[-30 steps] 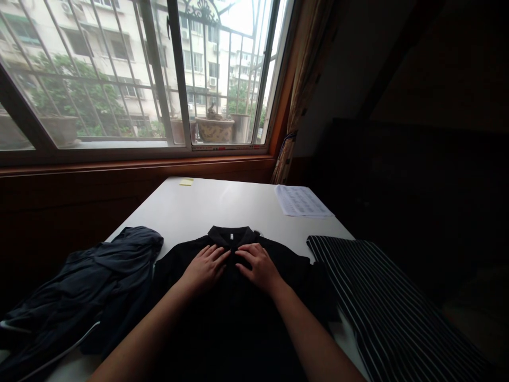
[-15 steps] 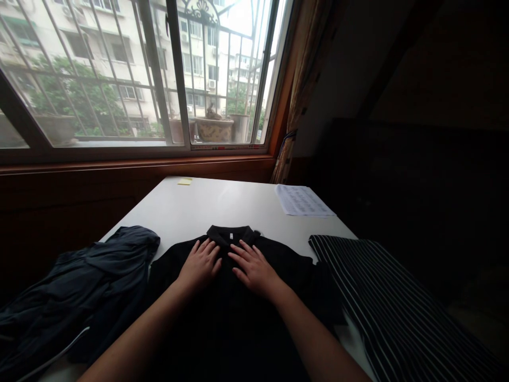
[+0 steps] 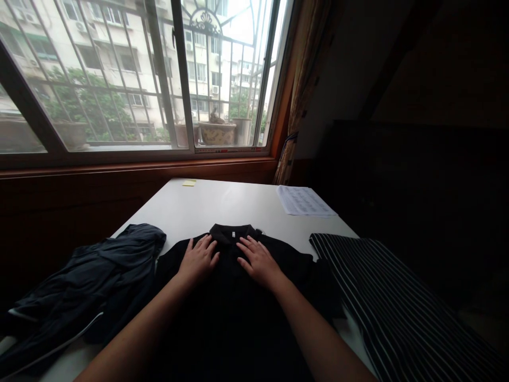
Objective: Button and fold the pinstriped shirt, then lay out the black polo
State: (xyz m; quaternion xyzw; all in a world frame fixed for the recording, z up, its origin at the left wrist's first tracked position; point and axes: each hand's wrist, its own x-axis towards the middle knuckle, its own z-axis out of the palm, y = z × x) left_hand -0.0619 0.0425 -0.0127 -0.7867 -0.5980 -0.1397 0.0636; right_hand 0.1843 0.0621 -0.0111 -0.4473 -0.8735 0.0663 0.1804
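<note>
A black collared shirt (image 3: pixel 234 313) lies flat on the white table (image 3: pixel 214 204), collar toward the window. My left hand (image 3: pixel 198 260) rests palm down on the shirt just left of the collar, fingers spread. My right hand (image 3: pixel 258 260) lies flat on the shirt just right of the collar, fingers stretched out. Neither hand holds anything. Both forearms reach over the shirt's body.
A dark blue garment (image 3: pixel 83 286) is heaped at the table's left edge. A black and white striped garment (image 3: pixel 393 313) lies at the right. A printed sheet (image 3: pixel 303 200) and a yellow sticky note (image 3: pixel 189 183) sit at the far side, below the window (image 3: pixel 139 79).
Both hands have slid a little apart and up toward the collar, staying flat on the shirt. The view has shifted slightly.
</note>
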